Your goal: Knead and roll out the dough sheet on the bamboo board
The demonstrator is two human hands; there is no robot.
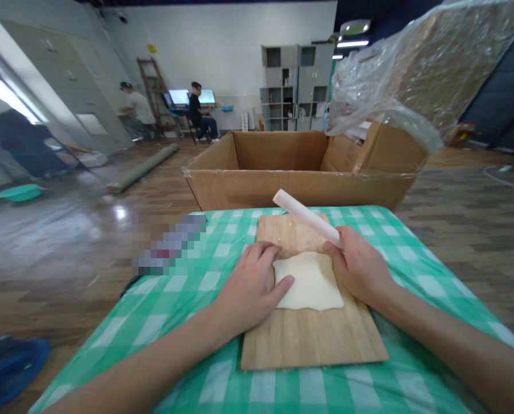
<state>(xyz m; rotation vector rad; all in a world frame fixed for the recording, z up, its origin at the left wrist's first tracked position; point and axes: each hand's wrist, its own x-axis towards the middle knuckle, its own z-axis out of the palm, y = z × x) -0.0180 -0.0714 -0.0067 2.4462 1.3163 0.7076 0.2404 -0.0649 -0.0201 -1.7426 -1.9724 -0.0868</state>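
Note:
A flat, roughly square sheet of pale dough [311,284] lies on a wooden cutting board [313,342]. My left hand [254,282] rests at the dough's left edge, its thumb over the sheet and its fingers reaching past onto the board. In my right hand [363,264] is a white rolling pin [306,217], gripped near one end. The pin tilts up and away to the left, raised above the board's far part. Part of my right hand hangs beside the dough's right edge; whether it touches the dough I cannot tell.
The board stands on a table with a green checked tablecloth [179,339]. A blurred-out item [171,247] lies at the table's left edge. Beyond the table sits a large cardboard box [300,190] with plastic-wrapped packaging [433,69]. Two people [200,115] are at the back.

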